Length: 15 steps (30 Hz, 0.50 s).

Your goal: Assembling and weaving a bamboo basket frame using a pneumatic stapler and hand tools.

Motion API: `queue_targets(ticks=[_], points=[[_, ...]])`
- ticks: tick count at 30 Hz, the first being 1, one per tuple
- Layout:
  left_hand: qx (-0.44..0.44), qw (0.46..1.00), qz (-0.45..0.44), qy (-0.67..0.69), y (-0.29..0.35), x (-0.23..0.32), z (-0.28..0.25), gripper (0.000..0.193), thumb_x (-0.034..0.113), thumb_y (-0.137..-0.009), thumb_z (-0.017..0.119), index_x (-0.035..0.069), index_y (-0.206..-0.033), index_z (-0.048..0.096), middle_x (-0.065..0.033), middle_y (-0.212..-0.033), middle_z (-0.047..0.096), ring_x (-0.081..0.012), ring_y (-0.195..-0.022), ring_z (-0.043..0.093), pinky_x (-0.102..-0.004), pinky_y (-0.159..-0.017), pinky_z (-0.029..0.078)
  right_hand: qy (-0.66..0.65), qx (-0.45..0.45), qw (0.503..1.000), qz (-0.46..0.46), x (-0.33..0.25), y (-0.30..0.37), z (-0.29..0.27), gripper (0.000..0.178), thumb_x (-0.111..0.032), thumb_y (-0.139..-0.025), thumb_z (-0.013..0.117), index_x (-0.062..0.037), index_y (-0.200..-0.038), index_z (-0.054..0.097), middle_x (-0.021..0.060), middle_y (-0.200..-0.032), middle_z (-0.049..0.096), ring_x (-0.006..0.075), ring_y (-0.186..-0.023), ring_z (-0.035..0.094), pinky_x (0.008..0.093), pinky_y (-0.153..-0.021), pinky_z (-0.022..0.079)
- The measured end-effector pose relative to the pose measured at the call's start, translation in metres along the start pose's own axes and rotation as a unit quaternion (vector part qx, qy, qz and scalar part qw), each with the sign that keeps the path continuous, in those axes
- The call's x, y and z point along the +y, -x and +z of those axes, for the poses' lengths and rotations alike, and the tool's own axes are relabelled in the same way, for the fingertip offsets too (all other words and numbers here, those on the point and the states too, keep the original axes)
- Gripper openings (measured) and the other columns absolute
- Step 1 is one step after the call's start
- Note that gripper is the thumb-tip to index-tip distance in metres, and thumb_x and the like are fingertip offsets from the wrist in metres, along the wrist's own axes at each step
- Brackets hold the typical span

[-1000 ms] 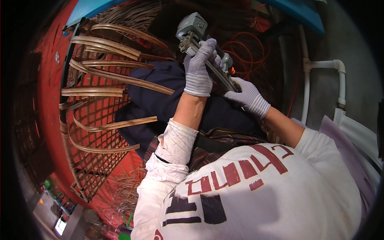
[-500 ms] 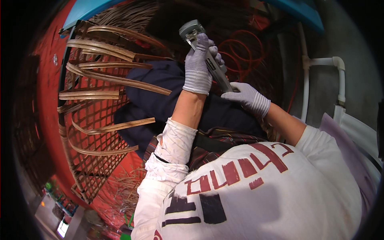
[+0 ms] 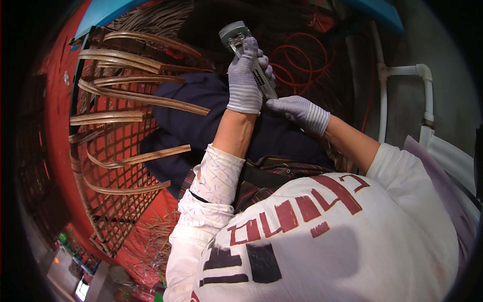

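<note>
My left hand (image 3: 245, 83), in a pale striped glove, is wrapped round a grey staple gun (image 3: 262, 80). The tool's blocky head sticks up past the thumb, and its long straight bar slants down to the right. At the bar's lower end is my right hand (image 3: 301, 111), also gloved, with its fingers pressed together against that end. Part of its grip is hidden from this side. Both hands are above my dark-clothed lap (image 3: 201, 100).
A woven rattan basket frame (image 3: 121, 156) with curved, loose-ended strips (image 3: 151, 99) stands close on the left. Behind the hands lies a coiled red hose (image 3: 302, 63). White pipes (image 3: 402, 70) run along the right wall. Blue edges (image 3: 108, 15) show at the top.
My right hand has moved up and left, closer to my left hand, and less of the tool's bar shows between them. The whole view has shifted slightly.
</note>
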State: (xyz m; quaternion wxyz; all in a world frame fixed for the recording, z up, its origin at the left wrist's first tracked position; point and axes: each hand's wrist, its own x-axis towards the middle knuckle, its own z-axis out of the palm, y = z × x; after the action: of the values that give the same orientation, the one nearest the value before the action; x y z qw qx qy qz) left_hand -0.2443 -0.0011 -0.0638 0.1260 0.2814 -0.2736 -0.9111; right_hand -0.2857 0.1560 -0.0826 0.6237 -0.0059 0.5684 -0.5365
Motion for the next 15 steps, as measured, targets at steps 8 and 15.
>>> queue_targets(ticks=[8,15], points=[[0.014,0.999,0.001,0.037,0.000,0.003,0.002,0.037,0.049,-0.090,0.066,0.013,-0.088,0.054,0.0008,-0.069,0.053,-0.0146,-0.058,0.051,-0.0311,-0.053,0.044,0.103,0.000,0.995,-0.008,-0.012,0.004,-0.001,0.042,-0.035,-0.087,0.071,-0.0007,-0.112,0.067,0.0002,-0.094,0.065,0.0066,-0.086,0.055,0.0221,-0.078,0.043],[-0.049,0.999,-0.001,0.011,0.004,0.003,0.003,0.043,0.054,-0.089,0.063,0.012,-0.090,0.056,-0.0007,-0.072,0.051,-0.0169,-0.063,0.050,-0.0322,-0.062,0.044,0.159,-0.008,0.986,0.040,-0.017,0.004,-0.011,0.044,-0.029,-0.087,0.071,-0.0011,-0.120,0.063,0.0008,-0.100,0.065,0.0063,-0.089,0.055,0.0220,-0.080,0.045]])
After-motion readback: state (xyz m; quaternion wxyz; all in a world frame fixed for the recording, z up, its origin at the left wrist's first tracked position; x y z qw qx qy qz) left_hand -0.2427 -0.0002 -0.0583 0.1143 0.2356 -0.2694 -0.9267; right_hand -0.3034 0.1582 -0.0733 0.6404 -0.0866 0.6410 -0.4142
